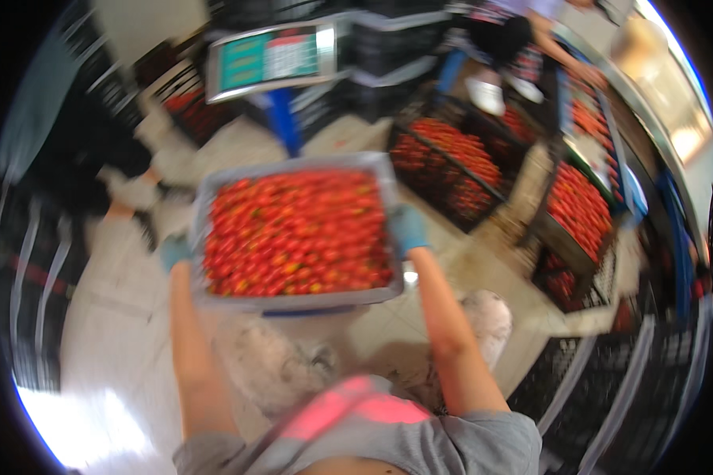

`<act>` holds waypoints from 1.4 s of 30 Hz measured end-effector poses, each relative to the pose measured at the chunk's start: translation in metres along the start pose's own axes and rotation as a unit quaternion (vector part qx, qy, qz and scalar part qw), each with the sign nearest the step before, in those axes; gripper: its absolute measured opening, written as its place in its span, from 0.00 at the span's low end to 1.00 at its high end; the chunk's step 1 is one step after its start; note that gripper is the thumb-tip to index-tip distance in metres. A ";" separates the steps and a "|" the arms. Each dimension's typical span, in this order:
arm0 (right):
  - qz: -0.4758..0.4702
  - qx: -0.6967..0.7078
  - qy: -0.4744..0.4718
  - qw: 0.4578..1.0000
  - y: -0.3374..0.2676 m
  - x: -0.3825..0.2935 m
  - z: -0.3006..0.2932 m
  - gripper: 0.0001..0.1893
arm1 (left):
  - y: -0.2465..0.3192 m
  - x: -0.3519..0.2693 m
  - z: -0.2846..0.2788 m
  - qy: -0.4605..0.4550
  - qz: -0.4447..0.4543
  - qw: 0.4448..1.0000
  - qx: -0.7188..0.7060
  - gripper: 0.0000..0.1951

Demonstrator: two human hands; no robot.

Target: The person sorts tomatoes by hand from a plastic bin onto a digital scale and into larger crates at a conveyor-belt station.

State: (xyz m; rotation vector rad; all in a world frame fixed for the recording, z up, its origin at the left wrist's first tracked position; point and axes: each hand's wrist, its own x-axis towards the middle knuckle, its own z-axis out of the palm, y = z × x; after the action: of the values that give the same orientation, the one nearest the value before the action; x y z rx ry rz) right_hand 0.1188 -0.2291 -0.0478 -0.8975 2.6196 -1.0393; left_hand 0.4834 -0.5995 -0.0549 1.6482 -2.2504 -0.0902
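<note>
Straight ahead of me is a grey plastic crate [299, 304] filled with small red tomatoes [297, 237], a few of them orange or yellow. My left hand [176, 252], in a blue-green glove, grips the crate's left side. On the opposite side my right hand [410, 228], gloved the same way, holds the crate too. The fingers of both hands are partly hidden and blurred. Behind the crate rises a scale's blue post [284, 122] with its display head [271, 62] on top. A blue edge [309, 311] shows under the crate; whether the crate rests on it, I cannot tell.
Dark crates of tomatoes [451, 157] stand on the floor to the right. Farther right, a person's hand [588, 74] reaches over a sorting line [594, 119] above another tomato crate [579, 208]. Another person's foot [145, 228] is at left. Stacked black crates [606, 368] fill the lower right.
</note>
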 end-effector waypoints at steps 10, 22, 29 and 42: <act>0.152 0.851 -0.046 0.501 -0.053 -0.165 -0.100 0.13 | 0.323 -0.289 -0.102 -0.076 0.542 0.792 -0.270 0.40; -0.107 -0.419 0.655 0.620 0.079 -0.273 -0.578 0.19 | 0.359 -0.392 -0.163 -0.118 0.579 0.671 -0.448 0.32; 0.117 -0.393 0.426 0.807 0.132 -0.271 -0.495 0.18 | 0.378 -0.409 -0.166 -0.123 0.553 0.640 -0.520 0.29; 0.161 -0.343 0.322 0.867 0.137 -0.303 -0.461 0.14 | 0.412 -0.456 -0.159 -0.110 0.623 0.619 -0.466 0.25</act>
State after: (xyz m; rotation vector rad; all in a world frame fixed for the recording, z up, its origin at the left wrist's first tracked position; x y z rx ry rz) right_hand 0.1252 0.2893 0.1859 -0.1453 3.6342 -0.3132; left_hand 0.2775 -0.0162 0.0888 -0.5798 -2.2645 -0.9098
